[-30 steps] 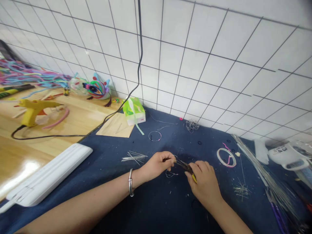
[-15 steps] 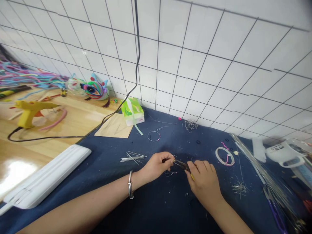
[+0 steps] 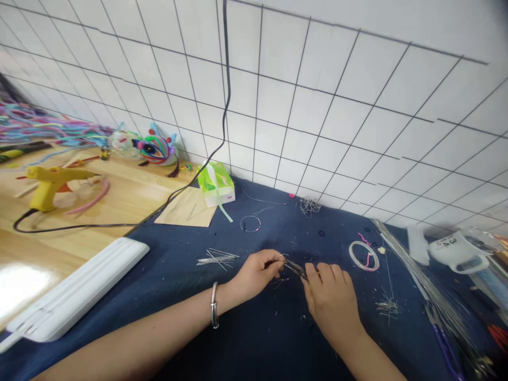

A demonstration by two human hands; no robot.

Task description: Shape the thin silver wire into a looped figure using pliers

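In the head view my right hand (image 3: 332, 293) is wrapped round a pair of pliers (image 3: 296, 268), whose jaws point left at my left fingertips. My left hand (image 3: 262, 270), a silver bangle on its wrist, pinches a thin wire ring (image 3: 282, 280) with small pink beads; part of it hangs below the fingers. The plier tips meet the wire right at the pinch, and the fingers hide the exact contact. Beyond my hands a second wire ring (image 3: 251, 224) with pink beads lies on the dark blue cloth (image 3: 254, 338).
Cut wires (image 3: 217, 257) lie left of my hands, wire scraps (image 3: 389, 307) to the right. A tape roll (image 3: 364, 256), long wires (image 3: 413, 270), purple-handled scissors (image 3: 446, 341) and a white cup (image 3: 456, 251) stand rightward. Leftward are a power strip (image 3: 79, 288), glue gun (image 3: 45, 185) and tissue pack (image 3: 216, 184).
The pliers' jaws look slightly more spread at the wire, with less yellow handle showing. Both hands stay nearly in place; the whole view has shifted slightly.
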